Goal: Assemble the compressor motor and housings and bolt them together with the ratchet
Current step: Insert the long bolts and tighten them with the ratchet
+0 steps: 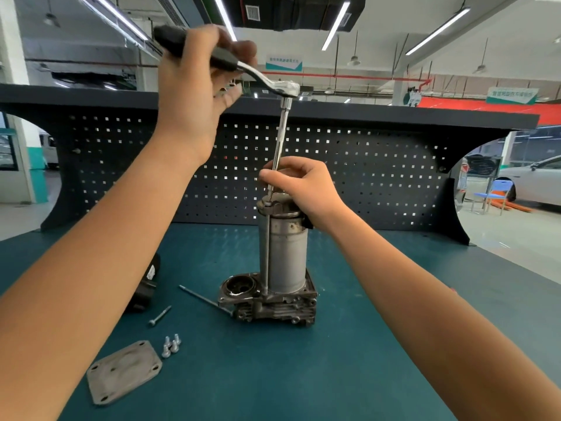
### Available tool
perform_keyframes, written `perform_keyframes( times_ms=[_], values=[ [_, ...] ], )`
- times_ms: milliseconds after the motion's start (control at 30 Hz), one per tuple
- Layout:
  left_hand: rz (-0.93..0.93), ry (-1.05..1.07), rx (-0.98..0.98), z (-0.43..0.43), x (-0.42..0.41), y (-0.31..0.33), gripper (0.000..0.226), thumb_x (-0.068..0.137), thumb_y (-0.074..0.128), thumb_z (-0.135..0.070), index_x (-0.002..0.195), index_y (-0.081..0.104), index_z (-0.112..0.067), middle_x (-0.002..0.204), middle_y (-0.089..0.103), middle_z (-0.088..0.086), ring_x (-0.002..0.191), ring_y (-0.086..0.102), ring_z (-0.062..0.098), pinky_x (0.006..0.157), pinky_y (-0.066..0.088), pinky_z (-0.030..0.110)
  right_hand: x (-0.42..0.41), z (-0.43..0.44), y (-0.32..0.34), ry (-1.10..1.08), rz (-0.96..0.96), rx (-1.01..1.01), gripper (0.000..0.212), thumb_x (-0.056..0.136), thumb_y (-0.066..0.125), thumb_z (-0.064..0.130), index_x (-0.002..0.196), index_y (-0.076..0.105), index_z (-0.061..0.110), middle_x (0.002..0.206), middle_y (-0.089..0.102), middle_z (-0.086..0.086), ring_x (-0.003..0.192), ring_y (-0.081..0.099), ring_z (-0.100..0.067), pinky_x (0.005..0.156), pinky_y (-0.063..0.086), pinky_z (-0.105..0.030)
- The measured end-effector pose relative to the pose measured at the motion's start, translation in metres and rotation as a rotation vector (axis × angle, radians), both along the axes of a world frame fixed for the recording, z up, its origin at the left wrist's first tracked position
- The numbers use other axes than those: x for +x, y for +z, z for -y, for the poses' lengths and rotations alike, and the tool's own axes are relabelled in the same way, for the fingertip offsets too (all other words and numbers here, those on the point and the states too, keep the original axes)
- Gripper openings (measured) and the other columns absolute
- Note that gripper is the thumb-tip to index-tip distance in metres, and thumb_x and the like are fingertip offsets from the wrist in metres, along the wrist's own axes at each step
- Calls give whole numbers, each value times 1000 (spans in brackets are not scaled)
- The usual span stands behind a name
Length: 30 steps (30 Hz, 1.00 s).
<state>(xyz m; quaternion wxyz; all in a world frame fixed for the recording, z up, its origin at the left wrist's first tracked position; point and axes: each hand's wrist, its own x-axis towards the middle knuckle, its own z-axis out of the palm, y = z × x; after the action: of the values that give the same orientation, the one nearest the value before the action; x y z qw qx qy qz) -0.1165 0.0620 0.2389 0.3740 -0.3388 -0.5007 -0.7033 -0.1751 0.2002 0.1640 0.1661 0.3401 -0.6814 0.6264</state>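
Observation:
The compressor stands upright mid-table: a grey motor cylinder (287,256) on a dark finned housing (273,308). A long bolt (266,250) runs down its left side. My left hand (197,86) grips the black handle of the ratchet (285,88), held high. The ratchet's extension bar (280,138) slants down to the bolt head at the cylinder's top cap. My right hand (299,186) pinches the lower end of the extension and rests over the cap.
A flat cover plate (123,370) lies at the front left, with several short bolts (171,346) beside it. A medium bolt (160,316) and a long bolt (203,299) lie left of the housing. A black part (148,284) is half hidden by my left arm. A pegboard (364,171) backs the table.

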Motion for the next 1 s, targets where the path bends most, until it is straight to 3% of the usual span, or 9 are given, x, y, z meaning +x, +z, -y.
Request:
perform_keyframes(
  times_ms=[133,233,333,500,633,767,900,1000],
  values=[
    [271,-308,360,18,-25,4,20,94,37,-26,84,49,-14,75,68,0,85,68,15,83,46,36,-1,-3,4,128,80,60,17,92,55,8,103,67,13,89,70,6,84,63,-7,61,51,-14],
    [315,-363,473,20,-33,2,23,94,37,-27,82,49,-12,70,66,1,77,67,15,84,46,37,-1,-4,4,143,70,79,14,92,55,5,99,66,10,76,71,7,73,65,0,60,54,-17],
    [200,-301,370,15,-21,1,18,93,38,-27,86,47,-14,73,65,-1,83,65,14,84,46,35,-1,-2,2,127,54,49,12,88,60,3,87,67,13,68,71,8,69,66,0,59,55,-19],
    [-53,16,7,-16,12,-12,9,87,47,-31,86,49,-22,89,64,-6,99,59,10,77,47,30,-3,0,1,-8,8,19,14,77,75,10,74,64,19,75,71,-3,70,66,-8,73,56,-28],
    [73,-107,221,-8,3,-4,18,97,35,-30,90,45,-17,81,67,-4,92,65,12,78,45,32,-2,-4,1,50,-9,57,4,82,70,11,83,67,13,81,69,-4,75,64,-7,75,52,-20],
    [228,-222,393,9,-21,6,25,96,34,-31,103,45,-9,74,64,-2,77,65,11,70,47,26,-2,-6,2,176,53,117,18,88,61,7,101,66,18,86,72,6,83,67,-2,76,56,-21],
    [247,-137,318,10,-24,2,25,97,35,-33,104,47,-11,86,65,-1,86,65,10,76,47,29,-1,-4,1,86,7,112,9,88,62,6,87,69,12,72,70,5,72,66,0,73,55,-20],
    [47,83,128,-2,-3,-10,11,98,41,-30,95,47,-20,89,66,-7,90,64,6,78,49,26,-1,-1,1,45,4,83,6,85,65,7,81,70,7,69,69,3,69,64,-5,67,55,-19]
  ],
)
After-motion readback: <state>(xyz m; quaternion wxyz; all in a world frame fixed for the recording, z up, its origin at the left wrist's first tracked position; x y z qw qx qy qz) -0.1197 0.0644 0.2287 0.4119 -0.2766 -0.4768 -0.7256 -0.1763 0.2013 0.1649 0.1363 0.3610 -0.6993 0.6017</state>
